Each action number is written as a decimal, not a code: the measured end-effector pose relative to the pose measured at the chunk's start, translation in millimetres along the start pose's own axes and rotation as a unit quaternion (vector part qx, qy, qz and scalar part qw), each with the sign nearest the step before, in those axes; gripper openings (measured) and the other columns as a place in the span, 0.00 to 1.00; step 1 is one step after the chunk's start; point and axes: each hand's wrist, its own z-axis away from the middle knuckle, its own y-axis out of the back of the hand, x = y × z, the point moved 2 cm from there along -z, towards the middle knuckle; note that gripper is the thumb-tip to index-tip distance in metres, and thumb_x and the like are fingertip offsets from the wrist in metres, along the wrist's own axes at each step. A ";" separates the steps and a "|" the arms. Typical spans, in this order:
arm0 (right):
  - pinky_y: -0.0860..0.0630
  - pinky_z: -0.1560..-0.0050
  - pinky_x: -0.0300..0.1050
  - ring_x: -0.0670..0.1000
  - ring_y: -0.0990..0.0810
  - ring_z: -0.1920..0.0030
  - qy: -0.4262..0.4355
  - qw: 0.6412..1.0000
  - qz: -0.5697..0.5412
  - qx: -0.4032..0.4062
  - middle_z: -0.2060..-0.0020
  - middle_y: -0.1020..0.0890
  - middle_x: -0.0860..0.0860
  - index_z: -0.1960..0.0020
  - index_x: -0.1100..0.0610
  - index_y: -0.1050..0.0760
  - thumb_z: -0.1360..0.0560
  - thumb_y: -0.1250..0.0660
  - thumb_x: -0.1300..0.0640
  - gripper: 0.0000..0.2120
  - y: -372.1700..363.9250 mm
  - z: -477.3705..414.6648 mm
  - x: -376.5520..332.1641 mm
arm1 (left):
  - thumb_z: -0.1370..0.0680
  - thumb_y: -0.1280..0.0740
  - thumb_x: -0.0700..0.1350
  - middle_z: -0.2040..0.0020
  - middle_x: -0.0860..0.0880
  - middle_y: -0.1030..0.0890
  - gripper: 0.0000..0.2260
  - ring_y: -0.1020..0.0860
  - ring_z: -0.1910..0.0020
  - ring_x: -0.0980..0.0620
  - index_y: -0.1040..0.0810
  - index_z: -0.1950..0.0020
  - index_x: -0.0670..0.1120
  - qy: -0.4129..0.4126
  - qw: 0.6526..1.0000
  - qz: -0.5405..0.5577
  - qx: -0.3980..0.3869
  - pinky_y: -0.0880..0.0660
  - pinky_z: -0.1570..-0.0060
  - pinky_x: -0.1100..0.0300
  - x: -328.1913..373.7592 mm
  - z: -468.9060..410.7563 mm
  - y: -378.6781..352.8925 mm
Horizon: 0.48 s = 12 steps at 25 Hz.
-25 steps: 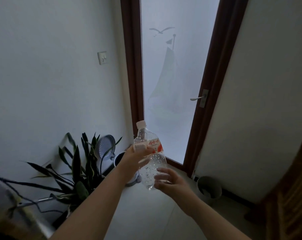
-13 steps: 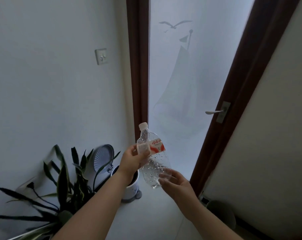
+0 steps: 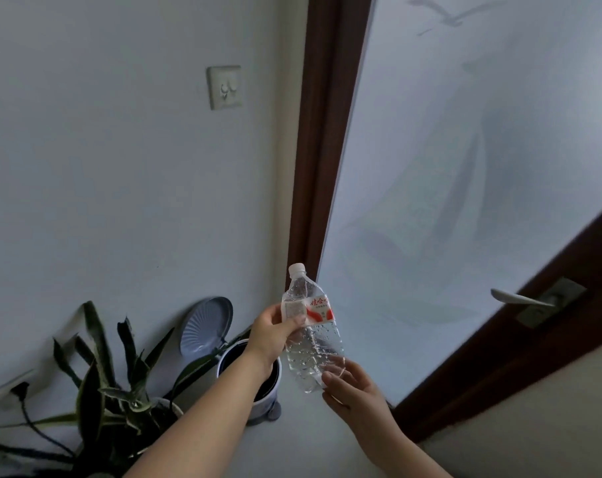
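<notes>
Indoors, bottle (image 3: pixel 313 355) before white wall (image 3: pixel 120 201) and frosted door (image 3: pixel 465 208).

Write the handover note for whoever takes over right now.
Left hand grips the bottle at its label.
Right hand touches the bottle's base with loose fingers.
Bottle: capped, tilted, apparently empty but for droplets, held in the air just right of the open bin.
Done: bottle is in hand.
Left: probably drop it in the bin.
</notes>
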 end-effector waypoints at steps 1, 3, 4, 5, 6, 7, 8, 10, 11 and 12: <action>0.19 0.57 0.40 0.51 0.16 0.55 -0.009 1.000 -0.007 -0.008 0.53 0.15 0.54 0.44 0.58 0.22 0.29 0.28 0.67 0.15 1.5 -15.1 -1.9 | 0.26 0.29 0.39 0.48 0.43 0.16 0.14 0.18 0.51 0.45 0.22 0.41 0.41 0.010 1.000 0.009 0.013 0.20 0.51 0.55 -4.5 -13.4 1.2; 0.18 0.59 0.39 0.51 0.14 0.57 -0.026 1.000 -0.015 -0.011 0.54 0.15 0.56 0.43 0.59 0.23 0.30 0.28 0.68 0.16 6.1 -43.5 -4.5 | 0.26 0.29 0.39 0.49 0.44 0.16 0.13 0.18 0.52 0.47 0.22 0.42 0.43 0.034 0.998 0.037 0.027 0.21 0.51 0.55 -13.9 -33.8 1.8; 0.17 0.58 0.41 0.52 0.14 0.56 -0.038 0.999 -0.008 -0.011 0.54 0.15 0.57 0.41 0.59 0.23 0.31 0.27 0.67 0.19 8.0 -60.7 -5.3 | 0.26 0.29 0.40 0.49 0.44 0.16 0.13 0.18 0.51 0.47 0.23 0.43 0.44 0.057 0.997 0.049 0.032 0.21 0.50 0.54 -21.0 -45.1 2.4; 0.18 0.54 0.43 0.53 0.13 0.54 -0.051 0.999 0.000 -0.012 0.52 0.15 0.58 0.40 0.58 0.24 0.32 0.26 0.66 0.21 10.2 -77.4 -6.7 | 0.27 0.28 0.41 0.47 0.44 0.17 0.13 0.18 0.49 0.47 0.23 0.43 0.46 0.086 0.994 0.058 0.036 0.20 0.50 0.53 -28.7 -55.7 3.0; 0.19 0.50 0.46 0.54 0.14 0.51 -0.062 0.998 0.007 -0.013 0.50 0.15 0.59 0.38 0.58 0.25 0.32 0.26 0.65 0.23 13.6 -96.0 -7.9 | 0.27 0.28 0.42 0.46 0.44 0.17 0.14 0.18 0.47 0.46 0.23 0.42 0.47 0.117 0.991 0.060 0.039 0.20 0.50 0.52 -37.8 -66.7 4.0; 0.20 0.46 0.49 0.56 0.15 0.49 -0.076 0.997 0.011 -0.014 0.49 0.16 0.60 0.36 0.57 0.26 0.31 0.26 0.65 0.25 17.2 -115.0 -9.1 | 0.27 0.28 0.43 0.45 0.43 0.17 0.15 0.18 0.45 0.45 0.24 0.41 0.48 0.145 0.987 0.056 0.044 0.20 0.48 0.51 -48.0 -77.1 5.5; 0.22 0.43 0.51 0.58 0.16 0.47 -0.094 0.995 0.022 -0.015 0.48 0.16 0.61 0.35 0.57 0.28 0.30 0.26 0.65 0.25 20.6 -133.6 -10.1 | 0.27 0.28 0.44 0.45 0.43 0.17 0.15 0.18 0.45 0.45 0.24 0.41 0.48 0.167 0.983 0.051 0.056 0.20 0.45 0.49 -59.5 -87.2 6.2; 0.21 0.46 0.52 0.60 0.16 0.48 -0.132 0.990 0.044 -0.018 0.49 0.17 0.62 0.36 0.53 0.30 0.29 0.27 0.66 0.26 25.1 -164.4 -8.5 | 0.27 0.29 0.44 0.46 0.43 0.16 0.15 0.18 0.45 0.45 0.24 0.41 0.48 0.203 0.972 0.057 0.104 0.21 0.46 0.50 -81.5 -101.4 5.8; 0.21 0.50 0.51 0.59 0.17 0.51 -0.149 0.987 0.047 -0.016 0.51 0.16 0.62 0.36 0.49 0.32 0.29 0.28 0.67 0.27 26.4 -175.2 -6.5 | 0.27 0.29 0.43 0.46 0.44 0.16 0.15 0.18 0.47 0.45 0.24 0.41 0.48 0.217 0.965 0.068 0.128 0.20 0.50 0.52 -90.5 -104.3 4.8; 0.21 0.53 0.49 0.58 0.17 0.55 -0.170 0.984 0.059 -0.015 0.54 0.16 0.61 0.36 0.47 0.33 0.29 0.27 0.67 0.28 28.9 -189.3 -2.3 | 0.27 0.29 0.42 0.47 0.45 0.17 0.14 0.18 0.48 0.47 0.24 0.42 0.48 0.231 0.958 0.077 0.153 0.21 0.52 0.54 -99.6 -109.4 3.5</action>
